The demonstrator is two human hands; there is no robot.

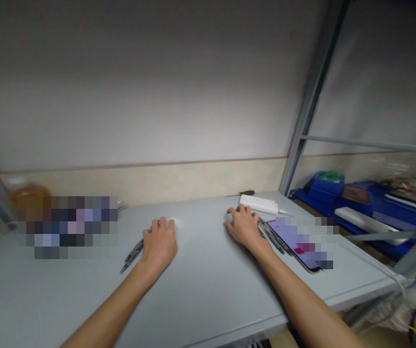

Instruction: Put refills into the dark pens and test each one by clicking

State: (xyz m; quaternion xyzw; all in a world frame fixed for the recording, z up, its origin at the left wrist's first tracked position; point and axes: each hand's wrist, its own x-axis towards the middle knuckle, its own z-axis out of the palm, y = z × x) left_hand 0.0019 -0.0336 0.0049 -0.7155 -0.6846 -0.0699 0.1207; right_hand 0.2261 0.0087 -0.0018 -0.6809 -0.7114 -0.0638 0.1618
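Observation:
My left hand [160, 245] rests palm down on the grey-white table, fingers bent and slightly apart, its thumb hidden. Dark grey pens [134, 253] lie along its outer side, their far ends running close to the little finger; I cannot tell whether it touches them. Further right, my right hand [244, 227] is also palm down, its thumb and fingers spread with nothing seen in them. Against its outer side lie several more dark pens [273, 237], partly covered by the hand. A phone [291, 244] with a lit screen, partly blurred out, is just right of those pens.
Behind my right hand are a white power strip [258, 204] with a cable and a screwdriver [247, 193]. A pixelated pile [73, 224] sits at the left. Blue bins [325, 186] stand beyond the metal post [311, 106] at the right. The table [200, 290] meets a wall at the back.

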